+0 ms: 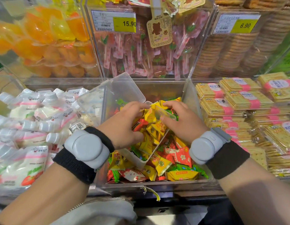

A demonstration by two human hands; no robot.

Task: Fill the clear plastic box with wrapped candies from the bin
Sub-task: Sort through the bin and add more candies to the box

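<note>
Over the candy bin (157, 184), the clear plastic box (141, 157) sat tilted among the wrapped candies (162, 164), already loaded with yellow and red pieces, its lid (124, 90) flipped up behind. Left hand (124, 123) curled over the box's near-left side pressing candies in; right hand (183, 120) pinched the far rim between thumb and fingers. Both wrists wore grey sensors (87, 149) on black bands, with pouch drinks (35, 120) left and cracker packs (241, 103) right.
</note>
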